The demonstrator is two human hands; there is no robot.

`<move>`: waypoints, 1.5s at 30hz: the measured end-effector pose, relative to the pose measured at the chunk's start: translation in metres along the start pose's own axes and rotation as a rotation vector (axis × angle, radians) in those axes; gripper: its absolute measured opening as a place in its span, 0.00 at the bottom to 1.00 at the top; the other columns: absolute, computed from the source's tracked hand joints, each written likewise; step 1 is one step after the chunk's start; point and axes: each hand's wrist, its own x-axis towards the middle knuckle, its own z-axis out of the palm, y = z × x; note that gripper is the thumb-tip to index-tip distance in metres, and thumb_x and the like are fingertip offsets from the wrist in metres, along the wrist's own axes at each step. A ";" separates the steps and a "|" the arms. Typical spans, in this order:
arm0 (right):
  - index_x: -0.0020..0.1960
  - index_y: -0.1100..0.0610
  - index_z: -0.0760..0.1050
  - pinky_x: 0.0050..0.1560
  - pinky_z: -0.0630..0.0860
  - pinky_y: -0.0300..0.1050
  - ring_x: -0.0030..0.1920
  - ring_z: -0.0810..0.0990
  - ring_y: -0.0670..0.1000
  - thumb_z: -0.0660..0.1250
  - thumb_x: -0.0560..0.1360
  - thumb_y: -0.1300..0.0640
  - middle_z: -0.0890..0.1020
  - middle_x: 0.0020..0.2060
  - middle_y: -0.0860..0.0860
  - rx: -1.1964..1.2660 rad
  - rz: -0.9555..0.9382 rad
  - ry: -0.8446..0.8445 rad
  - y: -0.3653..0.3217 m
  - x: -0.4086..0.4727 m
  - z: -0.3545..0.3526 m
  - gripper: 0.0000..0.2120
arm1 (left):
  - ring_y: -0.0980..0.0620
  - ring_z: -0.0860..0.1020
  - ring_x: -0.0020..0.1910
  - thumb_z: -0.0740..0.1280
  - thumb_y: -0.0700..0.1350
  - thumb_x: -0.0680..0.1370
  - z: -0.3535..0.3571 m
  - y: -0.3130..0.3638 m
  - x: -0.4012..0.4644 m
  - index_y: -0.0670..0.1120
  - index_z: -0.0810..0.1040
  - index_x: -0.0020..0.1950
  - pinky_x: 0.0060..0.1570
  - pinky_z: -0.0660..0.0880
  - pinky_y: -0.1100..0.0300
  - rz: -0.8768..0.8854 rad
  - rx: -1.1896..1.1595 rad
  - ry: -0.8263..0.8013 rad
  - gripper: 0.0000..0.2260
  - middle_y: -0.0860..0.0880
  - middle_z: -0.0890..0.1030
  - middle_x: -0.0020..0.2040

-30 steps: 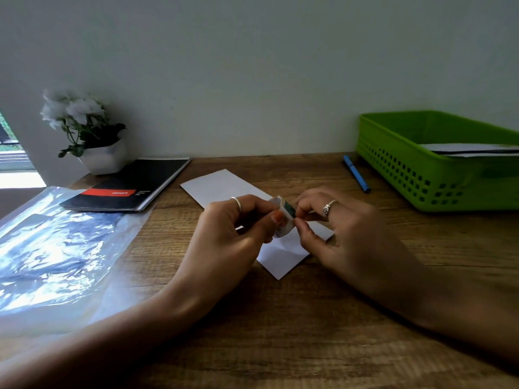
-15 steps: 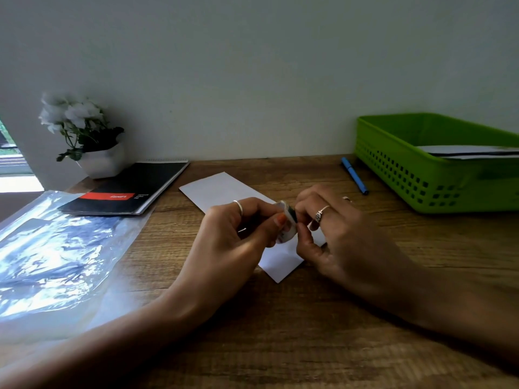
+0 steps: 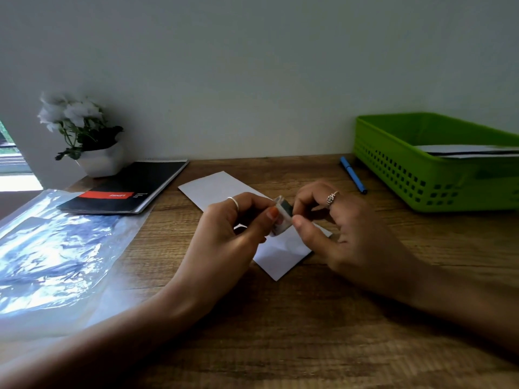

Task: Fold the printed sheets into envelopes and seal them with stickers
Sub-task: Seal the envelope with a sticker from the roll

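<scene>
A folded white sheet (image 3: pixel 216 189) lies slantwise on the wooden desk (image 3: pixel 280 332), partly hidden under both hands. My left hand (image 3: pixel 224 237) grips a small sticker roll (image 3: pixel 282 219) between thumb and fingers, held just above the sheet. My right hand (image 3: pixel 342 234) pinches at the roll's edge with thumb and forefinger. Whether a sticker has come loose is too small to tell.
A green perforated basket (image 3: pixel 407 175) with white sheets inside stands at the right, a blue pen (image 3: pixel 353 175) beside it. A black notebook (image 3: pixel 132 186), a white flower pot (image 3: pixel 101 161) and a clear plastic sleeve (image 3: pixel 56 248) occupy the left.
Both hands stay together over the sheet; the right thumb and forefinger have shifted slightly on the roll's edge. The sheet has not moved.
</scene>
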 end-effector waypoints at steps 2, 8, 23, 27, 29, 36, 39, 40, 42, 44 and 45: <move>0.48 0.51 0.72 0.49 0.75 0.39 0.48 0.77 0.45 0.67 0.74 0.53 0.76 0.45 0.44 0.031 0.035 -0.015 -0.002 0.000 -0.001 0.05 | 0.60 0.79 0.41 0.64 0.40 0.76 -0.001 0.000 -0.001 0.50 0.80 0.46 0.37 0.73 0.71 0.007 -0.015 -0.007 0.07 0.55 0.83 0.40; 0.56 0.47 0.72 0.54 0.78 0.43 0.53 0.78 0.43 0.70 0.72 0.53 0.78 0.51 0.42 0.218 0.151 -0.025 0.001 0.003 -0.004 0.14 | 0.57 0.79 0.46 0.63 0.40 0.77 -0.001 0.000 0.001 0.51 0.79 0.47 0.41 0.75 0.68 0.029 -0.034 -0.064 0.07 0.57 0.82 0.44; 0.61 0.47 0.75 0.53 0.75 0.31 0.56 0.78 0.39 0.68 0.74 0.59 0.81 0.53 0.41 0.333 0.184 -0.050 0.006 0.003 -0.006 0.17 | 0.59 0.79 0.46 0.63 0.47 0.77 0.001 -0.002 0.001 0.50 0.81 0.49 0.41 0.74 0.68 -0.023 -0.046 -0.126 0.07 0.55 0.83 0.45; 0.62 0.45 0.75 0.53 0.75 0.31 0.56 0.78 0.40 0.64 0.76 0.54 0.80 0.55 0.41 0.306 0.187 -0.056 0.009 0.003 -0.004 0.15 | 0.58 0.80 0.47 0.63 0.52 0.74 -0.002 -0.001 0.001 0.53 0.81 0.51 0.42 0.77 0.64 0.014 0.023 -0.168 0.10 0.57 0.82 0.47; 0.61 0.47 0.75 0.51 0.76 0.32 0.55 0.79 0.41 0.62 0.75 0.54 0.81 0.54 0.43 0.332 0.181 -0.043 0.009 0.003 -0.005 0.15 | 0.57 0.80 0.46 0.64 0.53 0.74 -0.004 0.000 0.003 0.55 0.80 0.51 0.42 0.78 0.62 0.029 0.057 -0.191 0.09 0.58 0.82 0.48; 0.57 0.55 0.77 0.45 0.81 0.46 0.53 0.82 0.52 0.55 0.80 0.63 0.80 0.54 0.50 0.637 0.282 -0.079 0.010 0.006 -0.006 0.13 | 0.60 0.79 0.49 0.67 0.56 0.68 -0.017 -0.003 0.010 0.55 0.80 0.51 0.47 0.78 0.60 0.001 0.130 -0.220 0.13 0.58 0.82 0.50; 0.57 0.58 0.77 0.46 0.81 0.51 0.51 0.83 0.55 0.54 0.80 0.62 0.80 0.55 0.55 0.699 0.322 -0.082 0.010 0.007 -0.008 0.13 | 0.59 0.80 0.47 0.67 0.53 0.69 -0.014 0.000 0.009 0.54 0.80 0.50 0.42 0.78 0.63 -0.013 0.064 -0.254 0.12 0.57 0.83 0.49; 0.57 0.58 0.77 0.46 0.81 0.51 0.51 0.83 0.56 0.54 0.80 0.62 0.79 0.55 0.56 0.699 0.327 -0.087 0.010 0.007 -0.007 0.13 | 0.58 0.80 0.46 0.67 0.52 0.70 -0.013 0.001 0.008 0.54 0.81 0.50 0.40 0.77 0.65 -0.019 0.039 -0.263 0.11 0.56 0.83 0.48; 0.56 0.57 0.77 0.45 0.81 0.48 0.51 0.83 0.55 0.55 0.80 0.62 0.79 0.55 0.56 0.679 0.321 -0.089 0.009 0.007 -0.006 0.13 | 0.56 0.81 0.44 0.66 0.51 0.71 -0.011 0.001 0.007 0.51 0.81 0.50 0.37 0.76 0.65 -0.043 -0.008 -0.274 0.11 0.54 0.83 0.47; 0.55 0.56 0.77 0.44 0.81 0.45 0.51 0.83 0.53 0.55 0.80 0.62 0.79 0.54 0.54 0.660 0.301 -0.075 0.008 0.007 -0.006 0.13 | 0.55 0.81 0.43 0.66 0.50 0.71 -0.010 0.001 0.006 0.48 0.81 0.51 0.36 0.77 0.65 -0.082 -0.059 -0.276 0.12 0.52 0.83 0.45; 0.55 0.55 0.77 0.44 0.81 0.45 0.51 0.83 0.53 0.56 0.79 0.62 0.80 0.53 0.54 0.653 0.291 -0.070 0.008 0.006 -0.006 0.12 | 0.55 0.81 0.43 0.65 0.50 0.71 -0.010 0.000 0.006 0.47 0.80 0.51 0.36 0.77 0.65 -0.095 -0.083 -0.272 0.12 0.51 0.83 0.45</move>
